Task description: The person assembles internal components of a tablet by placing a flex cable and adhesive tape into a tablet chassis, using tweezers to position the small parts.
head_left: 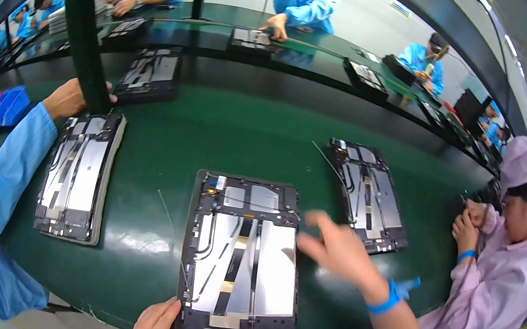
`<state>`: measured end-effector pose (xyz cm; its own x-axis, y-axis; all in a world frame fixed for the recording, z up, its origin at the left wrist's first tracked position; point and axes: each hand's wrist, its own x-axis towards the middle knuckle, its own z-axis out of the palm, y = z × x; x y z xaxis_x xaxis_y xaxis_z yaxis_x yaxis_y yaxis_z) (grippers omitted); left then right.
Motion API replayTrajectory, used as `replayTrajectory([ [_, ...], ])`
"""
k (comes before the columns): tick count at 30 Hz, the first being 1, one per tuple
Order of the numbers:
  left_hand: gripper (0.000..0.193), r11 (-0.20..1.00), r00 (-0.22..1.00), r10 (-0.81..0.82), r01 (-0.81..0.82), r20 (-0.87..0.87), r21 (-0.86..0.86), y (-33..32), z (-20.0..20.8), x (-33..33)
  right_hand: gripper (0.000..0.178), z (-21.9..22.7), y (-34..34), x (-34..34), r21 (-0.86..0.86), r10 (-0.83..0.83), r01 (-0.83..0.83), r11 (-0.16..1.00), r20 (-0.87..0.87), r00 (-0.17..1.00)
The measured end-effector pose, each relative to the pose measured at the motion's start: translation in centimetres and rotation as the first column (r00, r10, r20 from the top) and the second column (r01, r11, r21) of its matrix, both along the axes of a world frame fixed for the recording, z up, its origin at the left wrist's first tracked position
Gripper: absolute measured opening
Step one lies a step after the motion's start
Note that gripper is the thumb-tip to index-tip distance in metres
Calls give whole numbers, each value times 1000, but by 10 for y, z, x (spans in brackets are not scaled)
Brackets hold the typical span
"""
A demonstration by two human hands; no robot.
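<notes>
In front of me lies an opened tablet [277, 269], its back off, with silver battery panels, black cables and a black frame showing. My left hand [154, 326] grips its lower left corner, fingers at the side edge and thumb along the bottom edge. By the upper right edge of the tablet is my right hand [343, 248], thumb and forefinger apart, with nothing visible between them; whether a fingertip touches the frame I cannot tell. A blue wrist strap [391, 297] circles my right wrist. A thin wire [173, 229] runs off the tablet's left side.
Another opened tablet [371, 197] lies beyond my right hand, and one [78, 174] to the left, near a co-worker's hand [65, 99]. A green post [87, 22] rises from the green table [241, 134]. On the right sits a person in pink [500, 268]. Workers in blue face us across the table.
</notes>
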<state>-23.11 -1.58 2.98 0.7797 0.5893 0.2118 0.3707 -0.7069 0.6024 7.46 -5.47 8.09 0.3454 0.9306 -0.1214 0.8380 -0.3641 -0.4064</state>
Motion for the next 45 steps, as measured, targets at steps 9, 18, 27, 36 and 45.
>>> replayTrajectory([
  [9, 62, 999, 990, -49, 51, 131, -8, 2, -20, -1, 62, -15, 83, 22, -101, 134, -136, 986, -24, 991],
  [18, 49, 962, 956, -261, 246, 135, 118, -30, -17, -10, 56, 1, 29, 16, -184, 201, -193, 964, 25, 979],
  [27, 48, 946, 944, -294, 265, 151, 189, -41, -19, -11, 67, 9, 7, 23, -294, 188, -168, 941, 41, 981],
  [36, 27, 968, 951, -171, 113, 259, 222, 15, 20, 20, 12, 19, 47, -23, 123, 396, -434, 893, 245, 885],
  [45, 16, 915, 983, 83, -10, 164, -404, 73, 11, 70, 17, -11, 48, -36, 147, 420, -403, 903, -105, 902],
])
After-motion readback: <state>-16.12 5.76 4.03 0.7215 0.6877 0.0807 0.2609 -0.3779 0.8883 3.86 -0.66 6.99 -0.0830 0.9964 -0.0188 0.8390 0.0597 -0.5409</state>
